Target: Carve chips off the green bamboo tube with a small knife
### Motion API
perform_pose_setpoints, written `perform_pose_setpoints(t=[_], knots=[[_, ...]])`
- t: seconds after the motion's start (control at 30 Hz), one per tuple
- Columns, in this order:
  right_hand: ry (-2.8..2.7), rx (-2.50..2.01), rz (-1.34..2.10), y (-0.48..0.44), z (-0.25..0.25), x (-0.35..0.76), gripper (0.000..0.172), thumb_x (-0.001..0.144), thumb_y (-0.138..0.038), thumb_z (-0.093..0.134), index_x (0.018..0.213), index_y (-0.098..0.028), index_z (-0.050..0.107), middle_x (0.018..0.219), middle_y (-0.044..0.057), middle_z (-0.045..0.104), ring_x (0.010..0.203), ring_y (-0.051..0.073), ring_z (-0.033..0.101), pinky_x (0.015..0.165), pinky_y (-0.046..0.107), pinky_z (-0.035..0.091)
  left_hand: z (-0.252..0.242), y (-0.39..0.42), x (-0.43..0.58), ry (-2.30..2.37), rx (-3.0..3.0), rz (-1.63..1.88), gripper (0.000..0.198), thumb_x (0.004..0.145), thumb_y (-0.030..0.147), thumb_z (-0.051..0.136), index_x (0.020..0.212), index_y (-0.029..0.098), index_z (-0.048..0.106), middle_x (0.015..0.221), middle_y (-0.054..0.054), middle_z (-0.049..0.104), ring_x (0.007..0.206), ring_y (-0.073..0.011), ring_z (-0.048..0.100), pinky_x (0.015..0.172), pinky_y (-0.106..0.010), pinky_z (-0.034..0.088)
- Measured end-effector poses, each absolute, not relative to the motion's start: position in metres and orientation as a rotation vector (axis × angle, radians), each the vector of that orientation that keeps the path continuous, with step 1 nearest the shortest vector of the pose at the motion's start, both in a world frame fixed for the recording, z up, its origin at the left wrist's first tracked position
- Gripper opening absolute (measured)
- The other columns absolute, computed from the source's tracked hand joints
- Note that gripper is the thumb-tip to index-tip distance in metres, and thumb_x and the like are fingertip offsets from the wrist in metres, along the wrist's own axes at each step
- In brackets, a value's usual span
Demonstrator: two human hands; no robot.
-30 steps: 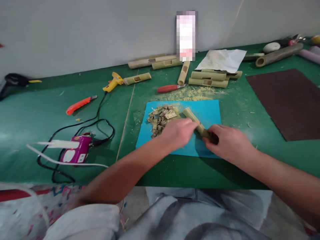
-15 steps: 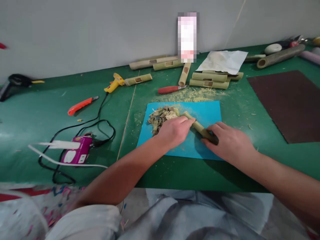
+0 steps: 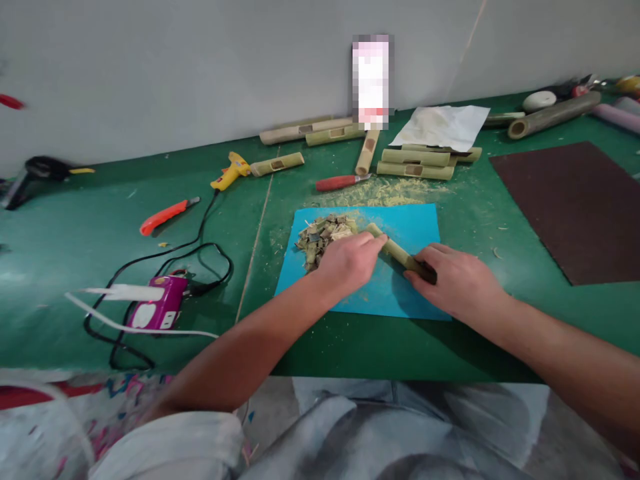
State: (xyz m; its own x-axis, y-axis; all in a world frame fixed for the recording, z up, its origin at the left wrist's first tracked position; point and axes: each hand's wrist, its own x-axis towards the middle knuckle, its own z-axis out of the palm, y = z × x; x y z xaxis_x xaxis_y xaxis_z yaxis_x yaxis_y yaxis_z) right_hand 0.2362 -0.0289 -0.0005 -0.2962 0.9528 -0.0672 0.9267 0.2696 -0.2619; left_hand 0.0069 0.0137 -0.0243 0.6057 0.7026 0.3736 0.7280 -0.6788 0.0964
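Both of my hands are on one short bamboo tube (image 3: 399, 253), which lies slantwise over a blue sheet (image 3: 385, 293). My left hand (image 3: 353, 261) is closed, its fingers gripping the tube near the far end. Around the darker near end, the fingers and thumb of my right hand (image 3: 461, 277) are wrapped. Part of the tube is hidden by the fingers, and I cannot make out any small tool in them. Just beyond my left hand, a heap of bamboo chips (image 3: 323, 237) rests on the sheet.
A red-handled knife (image 3: 337, 183) lies behind the sheet, near stacked bamboo tubes (image 3: 415, 171) with cut openings. To the left are an orange utility knife (image 3: 165, 217), a yellow glue gun (image 3: 231, 172) and a purple power strip (image 3: 159, 303) with cords. A brown board (image 3: 575, 213) lies right.
The camera view has shifted slightly. Both hands keep their hold on the bamboo tube in nearly the same place, and the chips look unchanged.
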Motion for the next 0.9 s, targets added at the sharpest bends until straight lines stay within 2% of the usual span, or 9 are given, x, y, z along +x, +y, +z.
perform_pose_setpoints(t=[0.27,0.43,0.57,0.7,0.9], knots=[[-2.429,-1.778,0.423,-0.0284,0.0013,0.2365,0.023,0.09,-0.039,0.053,0.084,-0.02,0.063,0.089,0.006,0.066,0.069,0.018,0.058,0.059,0.032,0.032,-0.0258,0.0153,0.0048,-1.169,-2.769,-0.593,0.041,0.104,0.021,0.03,0.123,0.009,0.065,0.081,-0.009,0.068,0.072,-0.0188,0.064,0.063,-0.029,0.05],[-2.415,-1.812,0.405,-0.0302,0.0019,0.2355,0.023,0.091,-0.04,0.052,0.085,-0.021,0.064,0.091,0.006,0.068,0.068,0.018,0.058,0.059,0.032,0.031,-0.0259,0.0168,0.0043,-1.255,-2.684,-0.627,0.039,0.104,0.023,0.034,0.118,0.011,0.068,0.079,-0.009,0.068,0.072,-0.0181,0.063,0.063,-0.028,0.049],[-2.459,-1.791,0.402,-0.0313,0.0011,0.235,0.024,0.091,-0.041,0.052,0.085,-0.02,0.063,0.09,0.006,0.067,0.067,0.018,0.058,0.059,0.033,0.031,-0.0265,0.0159,0.0056,-1.143,-2.764,-0.586,0.041,0.104,0.021,0.03,0.123,0.01,0.065,0.08,-0.009,0.069,0.073,-0.018,0.063,0.063,-0.028,0.049],[-2.46,-1.789,0.382,-0.0318,0.002,0.2348,0.026,0.093,-0.041,0.049,0.086,-0.021,0.063,0.092,0.007,0.068,0.069,0.019,0.059,0.058,0.033,0.031,-0.026,0.0156,0.0071,-1.254,-2.695,-0.608,0.044,0.105,0.025,0.029,0.117,0.011,0.068,0.078,-0.009,0.068,0.073,-0.0199,0.063,0.062,-0.03,0.049],[-2.462,-1.774,0.384,-0.0334,0.0027,0.2348,0.024,0.092,-0.04,0.051,0.085,-0.021,0.063,0.09,0.007,0.067,0.067,0.019,0.059,0.057,0.033,0.031,-0.0234,0.0163,0.0069,-1.229,-2.747,-0.542,0.043,0.105,0.023,0.029,0.12,0.011,0.066,0.078,-0.009,0.067,0.072,-0.0193,0.063,0.062,-0.029,0.048]])
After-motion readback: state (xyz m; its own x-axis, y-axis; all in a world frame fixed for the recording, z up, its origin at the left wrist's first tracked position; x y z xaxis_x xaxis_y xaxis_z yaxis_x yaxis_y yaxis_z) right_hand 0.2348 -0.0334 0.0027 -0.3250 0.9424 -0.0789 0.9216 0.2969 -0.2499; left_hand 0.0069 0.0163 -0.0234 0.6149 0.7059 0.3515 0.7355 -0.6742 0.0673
